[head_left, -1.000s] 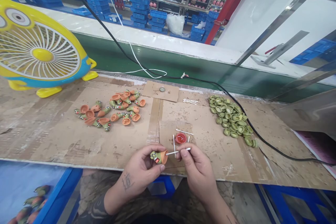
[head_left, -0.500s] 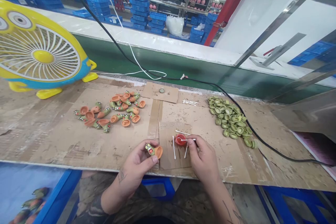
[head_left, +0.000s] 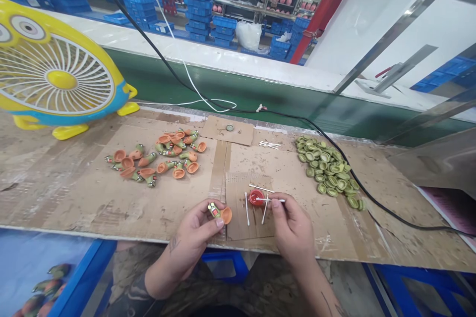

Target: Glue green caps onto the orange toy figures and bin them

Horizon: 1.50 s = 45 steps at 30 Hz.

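Observation:
Between the thumb and fingers of my left hand (head_left: 193,233) is a small painted figurine (head_left: 214,211), green with a red patch, pale eyes and an orange bowl-shaped end. My right hand (head_left: 293,228) pinches a cotton swab (head_left: 273,200), its tip over or in a small jar of red paint (head_left: 256,198); contact with the paint is hard to make out. Around the jar, several loose swabs (head_left: 247,209) lie on a cardboard piece (head_left: 238,230). More figurines (head_left: 178,173) of the same kind are piled to the left.
Green oval cup-like pieces (head_left: 327,168) are heaped at the right, beside a black cable (head_left: 383,208). White swabs (head_left: 269,145) and a cardboard piece with a small round cap (head_left: 229,128) lie at the back. A yellow fan (head_left: 61,79) stands left. A blue bin (head_left: 85,277) sits lower left.
My right hand has shifted slightly right with the swab, whose tip stays at the jar. My left hand and its figurine have barely moved.

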Tool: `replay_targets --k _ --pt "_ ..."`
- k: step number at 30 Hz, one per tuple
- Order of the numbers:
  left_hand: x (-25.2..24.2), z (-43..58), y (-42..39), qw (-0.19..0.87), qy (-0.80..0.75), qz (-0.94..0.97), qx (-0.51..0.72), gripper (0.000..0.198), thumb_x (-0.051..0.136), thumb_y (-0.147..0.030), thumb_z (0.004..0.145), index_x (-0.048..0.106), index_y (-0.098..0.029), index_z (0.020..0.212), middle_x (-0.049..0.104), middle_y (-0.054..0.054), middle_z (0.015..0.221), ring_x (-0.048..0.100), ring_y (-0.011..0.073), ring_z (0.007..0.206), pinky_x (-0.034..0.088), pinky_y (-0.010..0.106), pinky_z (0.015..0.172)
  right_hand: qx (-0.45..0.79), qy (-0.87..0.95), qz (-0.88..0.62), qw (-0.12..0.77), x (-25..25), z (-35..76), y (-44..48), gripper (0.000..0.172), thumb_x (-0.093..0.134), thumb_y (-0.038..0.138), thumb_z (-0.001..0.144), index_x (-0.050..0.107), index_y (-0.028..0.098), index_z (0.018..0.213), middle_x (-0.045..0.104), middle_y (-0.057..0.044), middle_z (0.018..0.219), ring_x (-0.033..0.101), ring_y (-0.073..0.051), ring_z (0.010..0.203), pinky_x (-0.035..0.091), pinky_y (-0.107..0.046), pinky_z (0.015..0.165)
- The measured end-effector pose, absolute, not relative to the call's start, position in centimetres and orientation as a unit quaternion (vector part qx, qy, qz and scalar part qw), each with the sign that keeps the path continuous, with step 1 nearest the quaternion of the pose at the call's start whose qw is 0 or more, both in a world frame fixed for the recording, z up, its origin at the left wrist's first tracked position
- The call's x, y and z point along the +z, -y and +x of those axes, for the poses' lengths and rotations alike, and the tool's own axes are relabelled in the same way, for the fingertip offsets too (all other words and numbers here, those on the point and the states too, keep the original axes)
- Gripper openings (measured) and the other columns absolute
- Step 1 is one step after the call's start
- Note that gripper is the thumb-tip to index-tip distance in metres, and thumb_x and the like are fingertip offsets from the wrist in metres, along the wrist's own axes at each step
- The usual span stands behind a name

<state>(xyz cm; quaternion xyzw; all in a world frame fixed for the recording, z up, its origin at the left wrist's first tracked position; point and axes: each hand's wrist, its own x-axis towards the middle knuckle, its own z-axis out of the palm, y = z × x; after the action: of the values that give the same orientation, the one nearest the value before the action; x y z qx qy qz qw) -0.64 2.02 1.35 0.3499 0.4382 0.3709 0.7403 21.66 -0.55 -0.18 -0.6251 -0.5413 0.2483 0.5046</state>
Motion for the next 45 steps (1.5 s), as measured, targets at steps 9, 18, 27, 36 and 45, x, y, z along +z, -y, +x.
replay_targets --k 9,18,27,36,45 --pt "2.5 -0.1 -1.8 0.754 -0.420 0.385 0.328 0.033 0.082 -0.042 0.082 0.065 -0.017 0.096 0.060 0.004 0.095 0.050 0.0160 0.084 0.044 0.027 0.073 0.420 0.523 -0.523 0.526 0.9 19.4 2.2 0.017 0.053 0.035 0.106 0.067 0.026 0.104 0.065 0.002 0.080 0.061 -0.011 0.076 0.048 -0.020 0.071" --pt "2.3 0.0 -1.7 0.785 -0.405 0.350 0.312 0.033 0.081 -0.044 0.084 0.066 -0.015 0.091 0.061 0.003 0.085 0.052 0.0137 0.078 0.045 0.025 0.070 0.415 0.541 -0.532 0.501 0.9 19.2 1.9 0.021 0.051 0.035 0.106 0.067 0.024 0.098 0.064 0.002 0.079 0.061 -0.011 0.074 0.047 -0.021 0.069" --pt "1.8 -0.6 -2.0 0.807 -0.402 0.291 0.321 0.032 0.079 -0.042 0.086 0.066 -0.014 0.097 0.063 0.003 0.085 0.055 0.0119 0.074 0.046 0.024 0.067 0.367 0.472 -0.557 0.576 -0.4 21.3 2.1 0.014 0.064 0.036 0.100 0.071 0.024 0.101 0.073 -0.001 0.082 0.070 -0.014 0.077 0.056 -0.023 0.074" --pt "1.8 -0.9 -2.4 0.800 -0.400 0.302 0.330 0.031 0.080 -0.041 0.086 0.067 -0.015 0.096 0.060 0.003 0.083 0.053 0.0120 0.073 0.047 0.024 0.066 0.193 0.562 -0.662 0.457 -3.7 23.4 2.5 0.017 0.058 0.032 0.100 0.071 0.022 0.102 0.076 -0.005 0.094 0.071 -0.021 0.088 0.056 -0.034 0.081" --pt "2.0 -0.9 -2.4 0.788 -0.406 0.334 0.319 0.029 0.078 -0.041 0.087 0.066 -0.016 0.095 0.058 0.002 0.084 0.049 0.0120 0.073 0.044 0.024 0.067 0.099 0.636 -0.680 0.351 -3.8 23.3 2.0 0.013 0.053 0.026 0.101 0.064 0.020 0.098 0.070 -0.006 0.093 0.064 -0.022 0.088 0.048 -0.036 0.080"
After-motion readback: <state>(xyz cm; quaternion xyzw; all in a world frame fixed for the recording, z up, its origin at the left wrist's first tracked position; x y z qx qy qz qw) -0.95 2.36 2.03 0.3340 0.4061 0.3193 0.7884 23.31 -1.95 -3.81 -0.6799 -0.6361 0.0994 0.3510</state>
